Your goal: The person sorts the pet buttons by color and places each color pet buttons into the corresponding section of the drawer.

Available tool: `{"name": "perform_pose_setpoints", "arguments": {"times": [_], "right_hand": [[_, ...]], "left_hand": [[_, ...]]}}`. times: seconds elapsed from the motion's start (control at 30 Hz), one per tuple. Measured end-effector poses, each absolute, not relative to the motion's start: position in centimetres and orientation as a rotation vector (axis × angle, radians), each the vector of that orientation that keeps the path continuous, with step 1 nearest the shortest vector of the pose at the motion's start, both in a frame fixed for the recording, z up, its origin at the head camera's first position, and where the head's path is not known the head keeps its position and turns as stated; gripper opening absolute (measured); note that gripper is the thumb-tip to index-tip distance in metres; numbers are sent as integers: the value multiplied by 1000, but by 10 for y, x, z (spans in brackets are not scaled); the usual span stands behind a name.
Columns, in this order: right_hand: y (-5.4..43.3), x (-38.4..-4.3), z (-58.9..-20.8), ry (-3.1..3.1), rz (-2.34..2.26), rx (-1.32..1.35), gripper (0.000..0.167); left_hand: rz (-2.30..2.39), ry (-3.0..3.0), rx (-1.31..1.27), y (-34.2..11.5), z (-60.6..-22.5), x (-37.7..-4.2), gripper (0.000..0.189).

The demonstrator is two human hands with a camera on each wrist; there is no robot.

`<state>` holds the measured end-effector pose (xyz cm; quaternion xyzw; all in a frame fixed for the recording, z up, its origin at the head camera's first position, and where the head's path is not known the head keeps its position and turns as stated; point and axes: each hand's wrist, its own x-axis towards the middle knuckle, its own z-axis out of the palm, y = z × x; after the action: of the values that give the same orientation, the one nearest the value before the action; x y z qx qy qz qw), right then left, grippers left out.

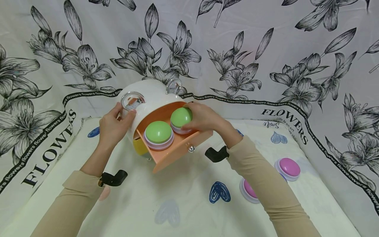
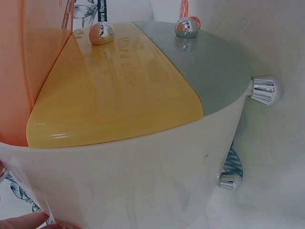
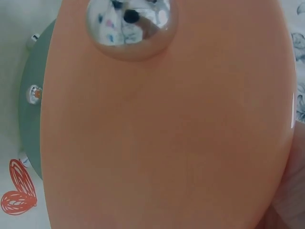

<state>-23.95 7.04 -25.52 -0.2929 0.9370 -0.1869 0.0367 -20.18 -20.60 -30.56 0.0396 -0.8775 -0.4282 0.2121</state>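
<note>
A white rounded drawer box [image 1: 160, 88] with chrome rings and small chrome feet stands tilted on the cloth. Its orange drawer [image 1: 174, 153] is pulled out and has a round chrome knob. Inside sit two round green-domed cases with pale lilac bases; the left case [image 1: 158, 132] stands apart from my hands. My right hand [image 1: 204, 116] holds the other green-domed case [image 1: 180, 117], thumb in front and fingers behind. My left hand [image 1: 113, 125] grips the box's left side by a chrome ring [image 1: 132, 100]. In the left wrist view, a yellow drawer [image 2: 114, 95] and a grey-green drawer [image 2: 190, 67] are closed.
Two round pink-domed cases lie at the right: one case [image 1: 289, 167] in full view, the other case [image 1: 250, 191] partly behind my right sleeve. A white cloth [image 1: 139, 204] with heart prints covers the surface. Behind the box rises a flower-printed curtain [image 1: 219, 75].
</note>
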Motion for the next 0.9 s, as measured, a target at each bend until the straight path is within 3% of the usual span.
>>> {"name": "perform_pose_setpoints", "arguments": {"times": [0.9], "right_hand": [[72, -244, -256, 2825, -436, -908, 65]], "left_hand": [[-1224, -2439, 114, -206, -305, -202, 41]]}}
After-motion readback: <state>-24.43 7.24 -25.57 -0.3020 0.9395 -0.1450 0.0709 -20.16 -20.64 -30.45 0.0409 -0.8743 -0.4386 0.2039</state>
